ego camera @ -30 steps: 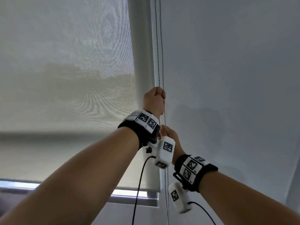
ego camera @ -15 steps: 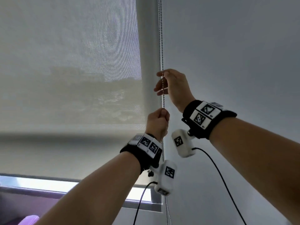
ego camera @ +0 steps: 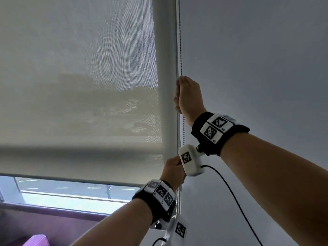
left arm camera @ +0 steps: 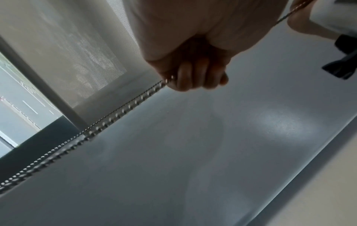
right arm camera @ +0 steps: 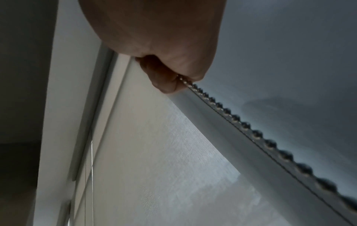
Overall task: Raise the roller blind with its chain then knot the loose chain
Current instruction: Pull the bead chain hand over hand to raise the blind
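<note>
A pale mesh roller blind (ego camera: 79, 86) covers most of the window, its bottom bar (ego camera: 71, 177) a little above the sill. A metal bead chain (ego camera: 180, 50) hangs along the blind's right edge beside the wall. My right hand (ego camera: 186, 95) grips the chain high up, fingers curled round it (right arm camera: 173, 79). My left hand (ego camera: 174, 172) grips the same chain lower down, partly hidden behind the right wrist camera. In the left wrist view the chain (left arm camera: 119, 111) runs taut out of my left fist (left arm camera: 189, 76).
A plain grey wall (ego camera: 257, 68) fills the right side. A strip of bright window (ego camera: 62, 192) shows under the blind. A dark sill (ego camera: 53, 215) runs below it, with something purple (ego camera: 35, 240) at the bottom left. Black camera cables (ego camera: 230, 192) hang from my wrists.
My left hand has gone down along the chain, and my right hand, which had reached up with loose fingers, now grips it. The gap under the blind is taller.
</note>
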The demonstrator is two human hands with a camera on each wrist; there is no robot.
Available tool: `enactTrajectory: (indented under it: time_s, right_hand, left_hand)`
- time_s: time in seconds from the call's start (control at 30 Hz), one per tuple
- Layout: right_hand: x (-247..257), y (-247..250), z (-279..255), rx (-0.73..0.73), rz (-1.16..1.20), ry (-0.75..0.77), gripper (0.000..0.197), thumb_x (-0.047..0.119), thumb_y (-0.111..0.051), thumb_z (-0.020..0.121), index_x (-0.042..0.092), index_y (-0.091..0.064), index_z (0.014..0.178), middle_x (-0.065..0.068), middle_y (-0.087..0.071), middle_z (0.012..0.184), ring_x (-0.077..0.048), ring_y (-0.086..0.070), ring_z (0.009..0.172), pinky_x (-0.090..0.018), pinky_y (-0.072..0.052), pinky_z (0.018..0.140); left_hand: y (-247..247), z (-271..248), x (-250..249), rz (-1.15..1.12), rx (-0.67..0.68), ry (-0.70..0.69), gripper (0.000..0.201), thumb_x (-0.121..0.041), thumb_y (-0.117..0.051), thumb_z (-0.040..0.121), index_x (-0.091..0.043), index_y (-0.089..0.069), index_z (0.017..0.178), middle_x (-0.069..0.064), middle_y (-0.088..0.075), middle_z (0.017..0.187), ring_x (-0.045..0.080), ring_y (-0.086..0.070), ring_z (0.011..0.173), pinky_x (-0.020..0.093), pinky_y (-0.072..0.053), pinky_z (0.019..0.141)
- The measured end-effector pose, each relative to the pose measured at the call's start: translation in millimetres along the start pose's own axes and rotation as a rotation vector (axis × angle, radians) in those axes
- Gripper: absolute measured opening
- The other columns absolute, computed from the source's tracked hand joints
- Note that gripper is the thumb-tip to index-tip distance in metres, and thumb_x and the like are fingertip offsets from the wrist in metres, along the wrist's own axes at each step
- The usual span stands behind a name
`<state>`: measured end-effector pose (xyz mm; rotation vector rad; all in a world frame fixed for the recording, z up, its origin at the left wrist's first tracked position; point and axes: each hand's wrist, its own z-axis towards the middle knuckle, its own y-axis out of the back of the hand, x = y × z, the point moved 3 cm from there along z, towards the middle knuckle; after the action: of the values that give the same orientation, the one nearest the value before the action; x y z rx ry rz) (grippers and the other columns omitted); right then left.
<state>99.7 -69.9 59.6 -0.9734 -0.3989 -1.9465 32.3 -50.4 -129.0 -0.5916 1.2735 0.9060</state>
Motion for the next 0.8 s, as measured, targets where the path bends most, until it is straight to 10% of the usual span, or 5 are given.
enactTrajectory:
  time_s: [0.23,0.4,0.57,0.8]
  right_hand:
    - [-29.7,11.9,-19.6,-0.027,-0.056,0.056,0.040,0.024,-0.031,0.101,0.022,-0.034,0.061,0.002,-0.033,0.055,-0.007,-0.028,0.040,-0.016,-0.026,0.038]
    - [-63.3,20.8,-45.7,-0.055,-0.093,0.065,0.040,0.020,-0.034,0.100,0.019,-0.037,0.060,0.004,-0.033,0.052,-0.010,-0.029,0.045,-0.025,-0.029,0.049]
    - [-117.7,24.0,-81.8,0.026,-0.006,-0.045,0.043,0.036,-0.039,0.098,0.031,-0.054,0.058,0.014,-0.044,0.048,-0.004,-0.037,0.045,-0.028,-0.031,0.052]
    - [-142.5,31.0,-119.3,-0.001,0.012,-0.177,0.048,0.026,-0.040,0.102,0.028,-0.038,0.054,0.013,-0.033,0.047,-0.005,-0.027,0.044,-0.028,-0.024,0.050]
  left_hand:
    - [16.8,15.1,-20.2,-0.249,0.067,0.005,0.024,-0.008,-0.049,0.088,0.006,-0.060,0.104,0.002,-0.072,0.076,0.013,-0.066,0.071,0.027,-0.051,0.072]
    - [19.8,23.2,-64.8,-0.230,0.053,-0.093,0.026,-0.014,-0.042,0.093,-0.005,-0.063,0.083,0.011,-0.067,0.081,0.025,-0.060,0.081,0.046,-0.046,0.090]
    - [13.9,29.7,-95.5,-0.253,0.037,-0.150,0.036,-0.023,-0.035,0.098,0.001,-0.061,0.105,0.020,-0.067,0.101,0.031,-0.063,0.096,0.034,-0.051,0.082]
    - [-4.2,27.2,-101.4,-0.348,0.066,-0.118,0.036,-0.028,-0.034,0.097,-0.007,-0.064,0.091,0.004,-0.056,0.060,0.015,-0.049,0.051,0.027,-0.043,0.053]
